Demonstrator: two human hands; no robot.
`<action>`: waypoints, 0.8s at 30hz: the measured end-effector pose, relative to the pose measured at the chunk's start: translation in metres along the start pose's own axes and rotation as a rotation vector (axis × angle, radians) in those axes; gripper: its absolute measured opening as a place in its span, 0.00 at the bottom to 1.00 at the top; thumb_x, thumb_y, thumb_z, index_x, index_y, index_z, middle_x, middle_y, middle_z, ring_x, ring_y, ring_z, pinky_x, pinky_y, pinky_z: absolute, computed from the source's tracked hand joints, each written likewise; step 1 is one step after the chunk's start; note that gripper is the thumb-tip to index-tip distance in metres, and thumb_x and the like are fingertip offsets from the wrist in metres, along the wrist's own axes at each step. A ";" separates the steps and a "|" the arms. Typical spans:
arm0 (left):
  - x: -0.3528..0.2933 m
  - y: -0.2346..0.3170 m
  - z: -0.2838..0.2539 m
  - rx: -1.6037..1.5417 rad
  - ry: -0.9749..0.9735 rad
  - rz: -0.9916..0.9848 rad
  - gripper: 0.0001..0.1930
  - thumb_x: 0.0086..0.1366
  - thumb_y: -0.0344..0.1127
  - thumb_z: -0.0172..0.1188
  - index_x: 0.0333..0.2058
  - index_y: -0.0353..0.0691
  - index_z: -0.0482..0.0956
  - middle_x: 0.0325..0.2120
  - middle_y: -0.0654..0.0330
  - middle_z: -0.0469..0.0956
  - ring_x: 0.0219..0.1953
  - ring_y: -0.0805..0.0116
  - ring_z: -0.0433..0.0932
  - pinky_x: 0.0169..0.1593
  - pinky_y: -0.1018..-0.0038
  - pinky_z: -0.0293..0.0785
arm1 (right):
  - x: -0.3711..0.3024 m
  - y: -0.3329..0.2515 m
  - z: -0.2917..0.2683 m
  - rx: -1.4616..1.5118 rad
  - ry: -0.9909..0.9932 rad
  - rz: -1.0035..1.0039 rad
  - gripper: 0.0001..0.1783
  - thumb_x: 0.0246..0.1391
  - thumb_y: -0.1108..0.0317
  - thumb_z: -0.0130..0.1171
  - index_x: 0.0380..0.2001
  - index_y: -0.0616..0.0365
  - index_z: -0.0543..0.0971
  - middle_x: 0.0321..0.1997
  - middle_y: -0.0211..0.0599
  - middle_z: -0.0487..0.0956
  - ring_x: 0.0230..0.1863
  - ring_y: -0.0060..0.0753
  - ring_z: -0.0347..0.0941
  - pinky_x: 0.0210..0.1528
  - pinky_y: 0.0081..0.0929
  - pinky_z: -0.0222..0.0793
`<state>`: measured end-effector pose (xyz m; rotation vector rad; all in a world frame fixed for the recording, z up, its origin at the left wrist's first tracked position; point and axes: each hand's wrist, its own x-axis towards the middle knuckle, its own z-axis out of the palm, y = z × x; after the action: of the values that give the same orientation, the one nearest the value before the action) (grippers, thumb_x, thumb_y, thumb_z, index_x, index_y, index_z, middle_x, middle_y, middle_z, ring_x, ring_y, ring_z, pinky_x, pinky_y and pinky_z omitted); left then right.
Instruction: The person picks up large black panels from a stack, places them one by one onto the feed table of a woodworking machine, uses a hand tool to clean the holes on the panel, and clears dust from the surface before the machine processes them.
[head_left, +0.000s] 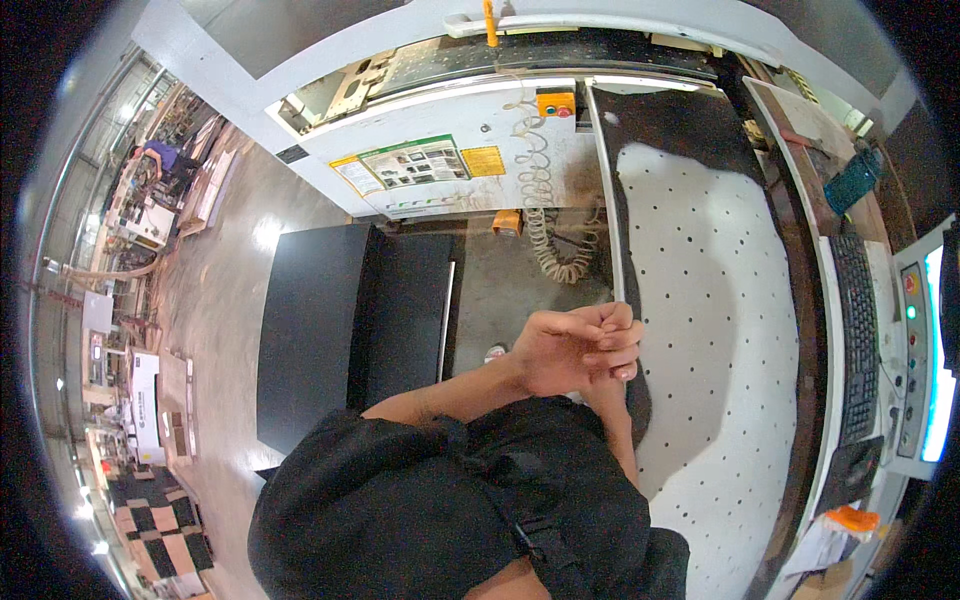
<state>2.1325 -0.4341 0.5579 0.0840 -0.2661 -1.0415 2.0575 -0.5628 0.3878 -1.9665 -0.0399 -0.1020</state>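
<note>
My left hand (560, 352) is in front of me at the edge of a long white perforated bed, its fingers curled inward. My right hand (604, 394) comes up from below and meets it; the two touch. The left hand covers most of the right, so the right fingers are largely hidden. Whether anything small lies between the hands, I cannot make out. Right beside them runs the white perforated bed (690, 330), dotted with small holes and dark along its far end and its borders.
Large black panels (312, 330) stand to the left. A coiled air hose (540, 200) hangs by an orange switch box (556, 103) on the white machine. On the right are a keyboard (858, 340), a teal object (853, 182) and a control panel (912, 312). A person (160, 158) works far left.
</note>
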 end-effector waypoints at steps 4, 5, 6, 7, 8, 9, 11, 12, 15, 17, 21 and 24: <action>0.003 -0.001 -0.003 0.007 -0.015 -0.007 0.07 0.64 0.31 0.54 0.31 0.43 0.63 0.28 0.68 0.60 0.25 0.77 0.61 0.46 0.68 0.64 | 0.003 -0.006 -0.003 0.069 -0.021 0.015 0.21 0.61 0.62 0.58 0.56 0.53 0.74 0.57 0.37 0.76 0.60 0.38 0.73 0.58 0.32 0.71; 0.003 -0.001 -0.003 0.009 -0.008 -0.013 0.08 0.64 0.30 0.54 0.31 0.43 0.63 0.27 0.68 0.60 0.25 0.77 0.61 0.45 0.68 0.64 | 0.004 -0.010 -0.004 0.076 -0.004 0.018 0.19 0.61 0.60 0.58 0.54 0.52 0.77 0.55 0.35 0.79 0.57 0.36 0.76 0.56 0.31 0.73; 0.004 -0.001 -0.002 0.011 -0.001 -0.018 0.08 0.64 0.30 0.54 0.30 0.43 0.63 0.27 0.68 0.60 0.25 0.76 0.61 0.45 0.68 0.64 | 0.005 -0.013 -0.004 0.084 0.012 0.022 0.18 0.62 0.58 0.57 0.52 0.50 0.81 0.52 0.33 0.83 0.55 0.35 0.79 0.54 0.30 0.75; 0.004 -0.001 -0.001 0.014 0.004 -0.024 0.08 0.64 0.30 0.54 0.30 0.43 0.62 0.27 0.68 0.60 0.25 0.76 0.61 0.45 0.68 0.64 | 0.004 -0.012 -0.005 0.100 0.004 0.058 0.18 0.62 0.59 0.58 0.53 0.51 0.80 0.52 0.34 0.82 0.55 0.35 0.79 0.54 0.30 0.75; 0.004 -0.002 -0.002 0.044 0.007 -0.010 0.08 0.63 0.30 0.54 0.30 0.44 0.62 0.27 0.68 0.60 0.25 0.76 0.61 0.45 0.68 0.64 | 0.005 -0.013 -0.005 0.102 0.012 0.065 0.19 0.62 0.60 0.59 0.54 0.52 0.79 0.52 0.34 0.82 0.55 0.35 0.79 0.54 0.30 0.75; 0.005 -0.003 -0.004 0.074 0.010 0.004 0.07 0.63 0.29 0.54 0.30 0.44 0.63 0.27 0.68 0.60 0.24 0.76 0.61 0.45 0.68 0.64 | 0.005 -0.015 -0.005 0.104 0.020 0.072 0.19 0.61 0.60 0.59 0.54 0.52 0.79 0.52 0.34 0.82 0.55 0.34 0.78 0.54 0.30 0.75; 0.005 -0.004 -0.005 0.101 0.012 0.019 0.07 0.62 0.28 0.53 0.30 0.44 0.63 0.27 0.68 0.60 0.24 0.75 0.61 0.45 0.68 0.64 | 0.008 -0.026 -0.006 0.081 0.047 0.049 0.20 0.60 0.62 0.61 0.55 0.53 0.77 0.52 0.34 0.81 0.55 0.33 0.78 0.54 0.28 0.75; 0.006 -0.005 -0.005 0.099 0.010 0.020 0.07 0.62 0.28 0.53 0.31 0.45 0.62 0.27 0.68 0.60 0.24 0.75 0.62 0.46 0.67 0.64 | 0.009 -0.028 -0.006 0.072 0.048 0.046 0.20 0.60 0.62 0.61 0.55 0.53 0.77 0.52 0.33 0.81 0.56 0.32 0.77 0.54 0.27 0.75; 0.008 -0.005 0.000 0.087 -0.005 0.009 0.06 0.62 0.33 0.53 0.31 0.47 0.63 0.25 0.69 0.62 0.24 0.74 0.63 0.44 0.67 0.65 | 0.006 -0.023 -0.007 0.084 0.043 0.035 0.20 0.60 0.63 0.61 0.55 0.53 0.77 0.52 0.32 0.81 0.55 0.31 0.77 0.54 0.26 0.75; 0.009 -0.005 0.003 0.066 -0.022 -0.010 0.06 0.63 0.36 0.53 0.31 0.48 0.64 0.24 0.70 0.64 0.24 0.74 0.64 0.43 0.67 0.66 | 0.004 -0.017 -0.006 0.110 0.030 0.030 0.20 0.60 0.63 0.61 0.55 0.52 0.77 0.53 0.32 0.80 0.55 0.30 0.77 0.54 0.25 0.76; 0.010 -0.004 0.002 0.024 -0.045 -0.032 0.07 0.63 0.39 0.53 0.31 0.48 0.64 0.23 0.70 0.65 0.25 0.74 0.65 0.45 0.66 0.65 | 0.005 -0.011 -0.004 0.142 0.006 0.028 0.19 0.60 0.63 0.61 0.54 0.52 0.77 0.53 0.31 0.80 0.54 0.28 0.77 0.53 0.24 0.76; 0.010 -0.005 0.000 0.017 -0.062 -0.042 0.06 0.62 0.38 0.49 0.30 0.47 0.62 0.24 0.70 0.63 0.25 0.74 0.64 0.47 0.67 0.64 | 0.006 -0.006 -0.003 0.156 -0.014 0.029 0.19 0.60 0.63 0.61 0.54 0.52 0.76 0.53 0.30 0.80 0.54 0.27 0.77 0.53 0.23 0.76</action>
<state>2.1331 -0.4446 0.5589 0.0734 -0.3307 -1.0847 2.0627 -0.5638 0.3953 -1.8109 -0.0280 -0.0639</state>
